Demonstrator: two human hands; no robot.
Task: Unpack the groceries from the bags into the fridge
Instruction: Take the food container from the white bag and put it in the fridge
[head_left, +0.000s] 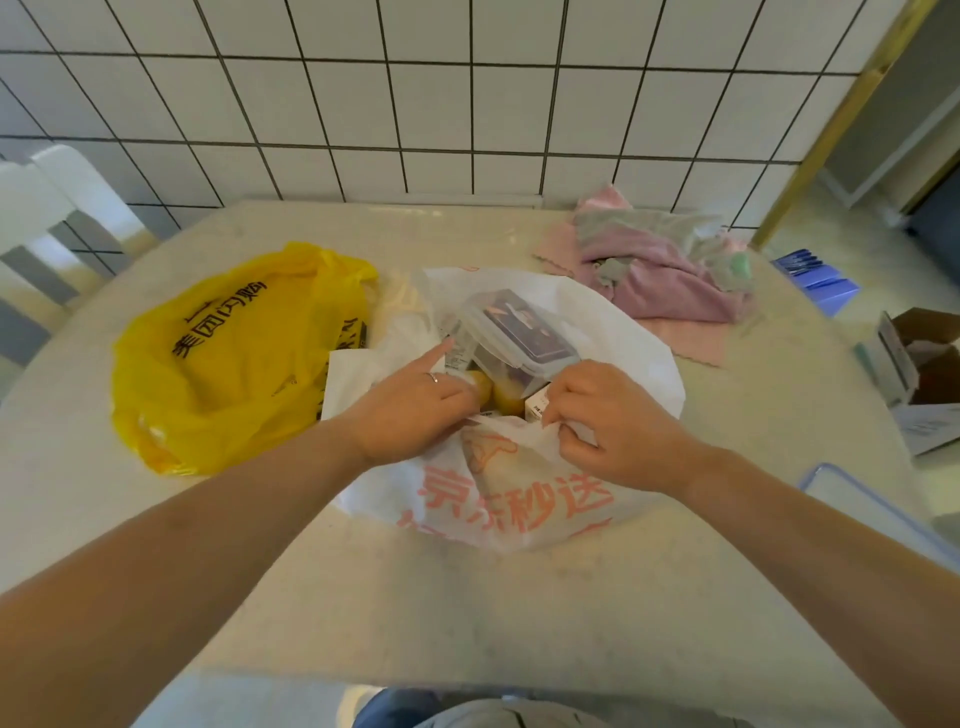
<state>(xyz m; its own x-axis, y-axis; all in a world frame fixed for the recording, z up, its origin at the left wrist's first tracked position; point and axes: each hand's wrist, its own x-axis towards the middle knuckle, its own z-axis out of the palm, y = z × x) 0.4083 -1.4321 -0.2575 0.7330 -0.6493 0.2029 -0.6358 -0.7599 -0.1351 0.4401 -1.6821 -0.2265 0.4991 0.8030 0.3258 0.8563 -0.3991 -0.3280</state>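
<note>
My white bag (519, 493), printed with red characters, lies on the tabletop (467, 597) with its mouth open upward. My right hand (613, 431) pinches the near rim of that bag between curled fingers. My left hand (415, 410) reaches into the mouth, index finger extended, other fingers curled around a yellow item (498, 397); the grasp is partly hidden. Inside, a clear lidded container (519, 332) lies tilted, long axis running from far-left to near-right. Left of it sits my yellow bag (223, 364), slumped.
</note>
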